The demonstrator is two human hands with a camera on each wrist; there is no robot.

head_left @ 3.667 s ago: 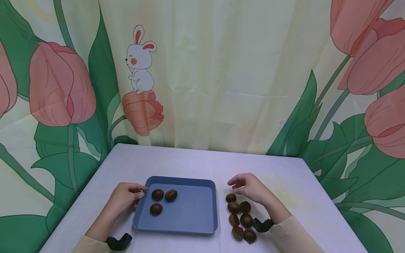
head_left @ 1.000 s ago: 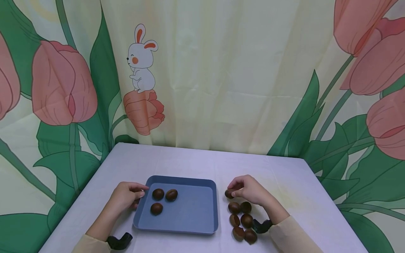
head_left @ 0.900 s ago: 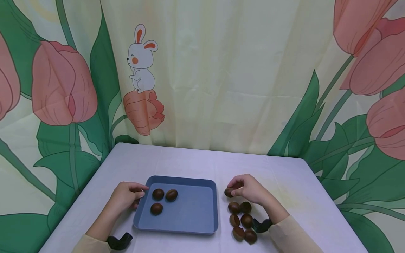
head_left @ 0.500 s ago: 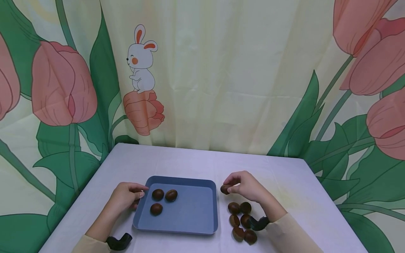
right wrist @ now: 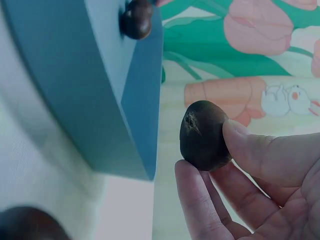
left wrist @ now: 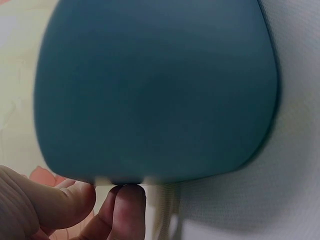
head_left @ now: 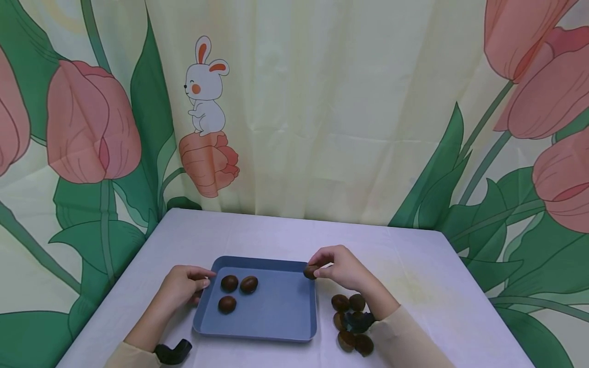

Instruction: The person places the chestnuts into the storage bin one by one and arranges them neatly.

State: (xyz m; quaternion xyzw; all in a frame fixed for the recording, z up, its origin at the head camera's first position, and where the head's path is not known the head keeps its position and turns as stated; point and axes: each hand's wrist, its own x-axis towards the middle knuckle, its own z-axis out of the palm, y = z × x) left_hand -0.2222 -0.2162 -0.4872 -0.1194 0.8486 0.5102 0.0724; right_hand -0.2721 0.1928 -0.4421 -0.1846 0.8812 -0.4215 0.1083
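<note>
My right hand (head_left: 342,268) pinches a glossy brown chestnut (head_left: 309,272) between thumb and fingers, over the right rim of a blue-grey tray (head_left: 280,306). In the right wrist view the pale scar of that chestnut (right wrist: 202,137) shows, with the tray wall (right wrist: 65,85) to its left. Three chestnuts (head_left: 249,284) lie in the left part of the tray. My left hand (head_left: 177,286) holds the tray's left edge, its index finger at the rim. In the left wrist view the thumb and fingers (left wrist: 130,210) meet the edge of the tray wall (left wrist: 155,100).
Several more chestnuts (head_left: 346,340) lie in a cluster on the white-covered table (head_left: 267,232), right of the tray, partly hidden by the right wrist's black camera mount (head_left: 360,322). Behind the table hangs a curtain (head_left: 313,112) printed with tulips and a rabbit.
My right hand has picked the farthest chestnut off the cluster, lifted it and carried it left to the tray's right rim. The left hand and the tray have stayed put.
</note>
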